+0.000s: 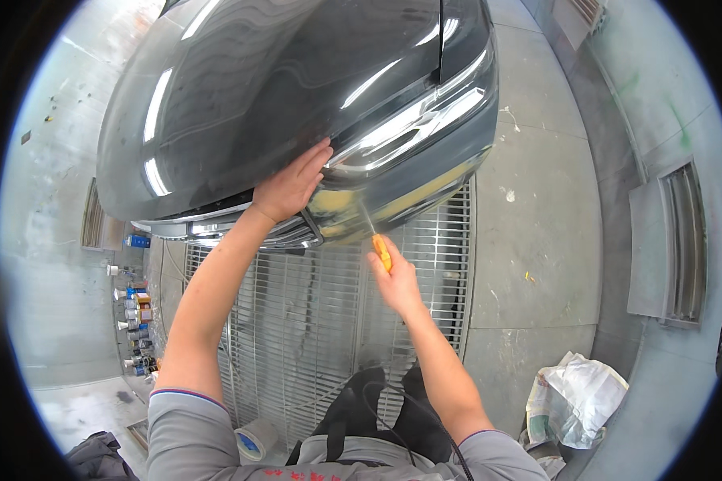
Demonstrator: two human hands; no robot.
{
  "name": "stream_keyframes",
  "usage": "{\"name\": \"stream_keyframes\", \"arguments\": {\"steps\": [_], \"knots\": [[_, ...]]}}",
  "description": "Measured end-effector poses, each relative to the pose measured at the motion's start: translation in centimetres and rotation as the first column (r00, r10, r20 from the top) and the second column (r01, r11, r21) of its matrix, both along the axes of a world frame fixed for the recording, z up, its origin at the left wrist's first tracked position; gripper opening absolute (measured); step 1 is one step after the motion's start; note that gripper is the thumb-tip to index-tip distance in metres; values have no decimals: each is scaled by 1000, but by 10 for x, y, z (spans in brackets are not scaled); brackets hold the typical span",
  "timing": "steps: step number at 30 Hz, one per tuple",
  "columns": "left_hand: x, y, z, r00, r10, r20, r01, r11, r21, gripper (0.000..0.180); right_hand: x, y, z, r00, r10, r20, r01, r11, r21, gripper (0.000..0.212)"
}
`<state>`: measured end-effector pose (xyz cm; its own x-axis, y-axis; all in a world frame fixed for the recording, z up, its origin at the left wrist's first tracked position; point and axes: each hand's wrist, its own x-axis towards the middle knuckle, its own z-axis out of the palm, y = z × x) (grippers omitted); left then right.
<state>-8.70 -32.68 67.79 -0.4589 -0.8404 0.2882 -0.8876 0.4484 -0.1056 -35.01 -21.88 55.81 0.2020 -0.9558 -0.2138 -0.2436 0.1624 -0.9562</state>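
A black car hood point(241, 104) fills the upper part of the view. My left hand point(293, 184) is open and lies flat at its front corner, fingers stretched toward the clear headlight point(413, 120). In my right hand point(395, 276) is a yellow-handled screwdriver point(383, 252), judging by its thin metal shaft. The shaft points up at the front bumper point(401, 180), which is grey with yellowish patches. Its tip is blurred, so I cannot tell whether it touches the bumper. Part of the dark grille point(285, 232) shows beside my left wrist.
Metal floor grating point(297, 321) lies below the car's front. Several cans and bottles point(140, 309) line the left wall. A white tub point(255, 439) stands near my feet. Crumpled plastic and paper point(578, 397) lie at lower right. A dark cable point(377, 385) hangs before my legs.
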Motion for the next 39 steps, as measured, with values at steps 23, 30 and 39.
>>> {"name": "stream_keyframes", "arguments": {"steps": [23,30,39], "knots": [[11,-2,-5,992,-10,-126,35,980,198,64,-75,-68,50,989,58,-136,-52,998,48,59],[-18,4,8,999,33,38,-36,997,66,65,-108,-87,37,991,-61,-123,64,998,22,56],[-136,-53,10,976,-197,91,195,980,39,59,-159,-143,18,986,-144,-79,147,988,43,58]]}}
